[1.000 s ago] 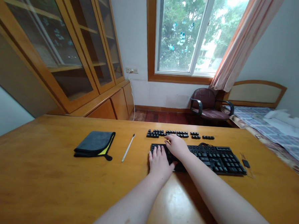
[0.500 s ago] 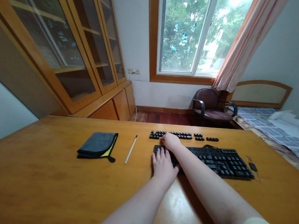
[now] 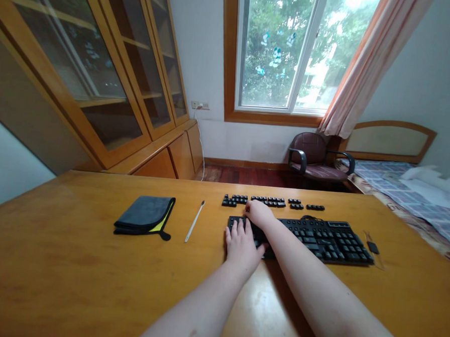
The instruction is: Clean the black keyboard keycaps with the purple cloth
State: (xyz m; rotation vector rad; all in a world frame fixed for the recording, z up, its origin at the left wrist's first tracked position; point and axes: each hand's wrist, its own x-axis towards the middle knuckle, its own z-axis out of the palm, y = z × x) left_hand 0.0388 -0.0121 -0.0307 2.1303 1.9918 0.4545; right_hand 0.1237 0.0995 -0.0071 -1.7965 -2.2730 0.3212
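A black keyboard (image 3: 338, 242) lies on the wooden desk in front of me. My left hand (image 3: 242, 246) rests on its left end, fingers spread and thumb out to the side. Crossing just beyond it, my right hand (image 3: 259, 213) is over the keyboard's upper left edge with thumb and fingers pinched together. Whatever sits between those fingertips is too small and covered to make out. Behind the keyboard, loose black keycaps (image 3: 270, 201) are laid out in short rows, close to the right hand. My hands and right forearm hide the keyboard's left part.
Left of the keyboard lie a thin white brush (image 3: 195, 221) and a folded grey cloth (image 3: 145, 215) with yellow lining. A small black piece with thin wire loops (image 3: 372, 247) lies to the right. Beyond the desk (image 3: 91, 282) stand a chair (image 3: 312, 153) and a bed.
My right hand has shifted slightly right and nearer the keyboard, its fingers still pinched. The left hand stays on the keyboard. The whole view has moved a little.
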